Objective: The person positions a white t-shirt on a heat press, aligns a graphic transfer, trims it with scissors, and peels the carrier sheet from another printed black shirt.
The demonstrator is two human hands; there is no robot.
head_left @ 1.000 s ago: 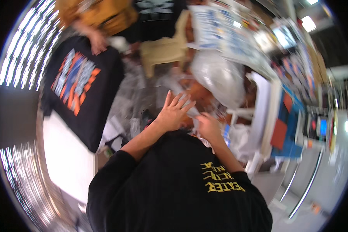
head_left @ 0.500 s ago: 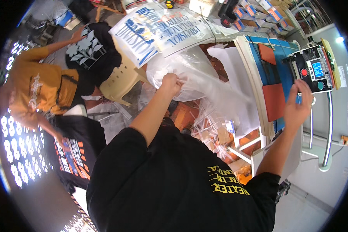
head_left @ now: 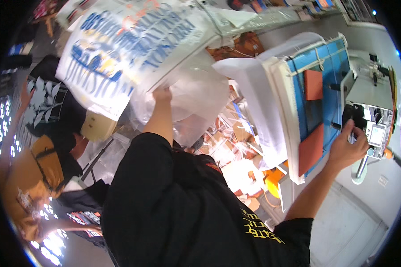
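My left hand [head_left: 162, 94] is at a crumpled clear plastic bag [head_left: 187, 95], close to the lower edge of white sheets printed in blue [head_left: 133, 49]. Its fingers are blurred and partly hidden, so their grip is unclear. On the right, my right hand [head_left: 349, 146] has curled fingers at the handle of a heat press [head_left: 372, 95], below its black knob and beside the box with a small screen [head_left: 377, 133]. Left of the press is a blue platen [head_left: 327, 104] with two reddish-brown pads [head_left: 312, 149] on it.
A large white sheet [head_left: 258, 102] droops along the platen's left side. Plastic strips and scraps [head_left: 229, 129] litter the floor below. At the left, a person in a mustard shirt [head_left: 31, 171] handles black printed shirts [head_left: 47, 102] near a cream plastic chair [head_left: 98, 127].
My view has shifted. The clear film that trailed from my left hand no longer shows. My right hand has curled at the press handle, and the press's screen box sits lower and turned.
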